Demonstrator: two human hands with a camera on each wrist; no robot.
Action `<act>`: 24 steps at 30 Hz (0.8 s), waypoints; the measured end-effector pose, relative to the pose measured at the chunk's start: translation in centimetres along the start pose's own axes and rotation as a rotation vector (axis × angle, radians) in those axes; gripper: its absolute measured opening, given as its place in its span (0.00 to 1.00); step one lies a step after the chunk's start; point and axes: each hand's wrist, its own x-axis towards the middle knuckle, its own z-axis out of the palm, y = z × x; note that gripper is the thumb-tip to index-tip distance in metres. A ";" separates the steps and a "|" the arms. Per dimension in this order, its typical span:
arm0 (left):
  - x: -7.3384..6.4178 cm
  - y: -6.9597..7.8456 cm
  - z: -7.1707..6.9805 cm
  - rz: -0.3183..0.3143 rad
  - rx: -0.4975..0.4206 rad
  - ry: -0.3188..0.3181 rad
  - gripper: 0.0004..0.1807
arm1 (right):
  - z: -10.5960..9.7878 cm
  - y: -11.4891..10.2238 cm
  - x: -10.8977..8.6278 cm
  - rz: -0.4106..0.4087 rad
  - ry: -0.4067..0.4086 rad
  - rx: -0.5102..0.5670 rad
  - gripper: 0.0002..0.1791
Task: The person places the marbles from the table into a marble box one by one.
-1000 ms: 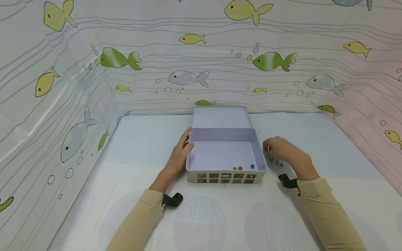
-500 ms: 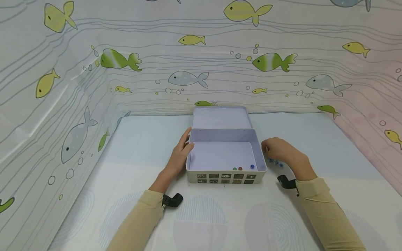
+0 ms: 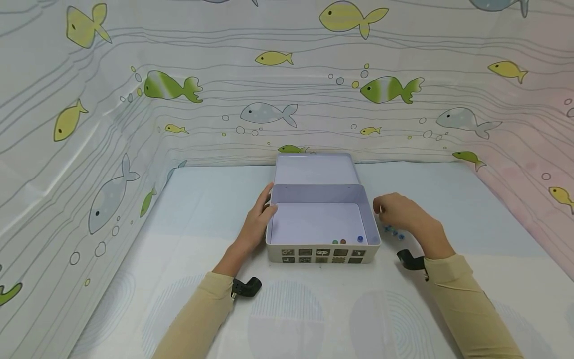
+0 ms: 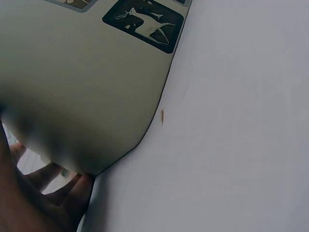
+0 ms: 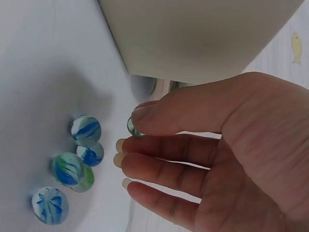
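Observation:
A white tin box (image 3: 323,248) with its lid (image 3: 316,168) tipped back stands on the table, printed with dark picture squares along the front. My left hand (image 3: 254,225) grips its left wall, thumb over the rim and fingers outside. Just beyond the right wall, my right hand (image 3: 407,214) pinches a clear greenish marble (image 5: 130,126) between thumb and index finger. Below that hand lie several blue and green swirled marbles, among them a blue-white marble (image 5: 50,205). Inside the box, near the front, are a green marble (image 3: 335,242), a brown marble (image 3: 343,242) and a blue marble (image 3: 360,239).
A pale cloth (image 3: 202,199) with printed circles covers the table. Fish-patterned sheeting (image 3: 314,89) rises at the back and both sides, with the raised lid close to the back sheet. A small brown speck (image 4: 162,116) lies beside the box's front.
My right hand has shifted very slightly left and up, close by the box's right wall. My left hand keeps its grip, and the box stays in place.

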 end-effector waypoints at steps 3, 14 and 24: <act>0.0 0.1 0.1 0.002 0.007 0.003 0.34 | -0.4 -0.2 -0.2 -0.009 0.017 -0.012 0.14; 1.5 -3.5 0.3 0.013 -0.003 0.029 0.33 | -1.2 -0.6 -0.5 -0.046 0.095 -0.044 0.11; 1.6 -3.8 0.7 0.026 0.021 0.063 0.33 | -1.6 -1.3 -1.1 -0.031 0.139 -0.097 0.11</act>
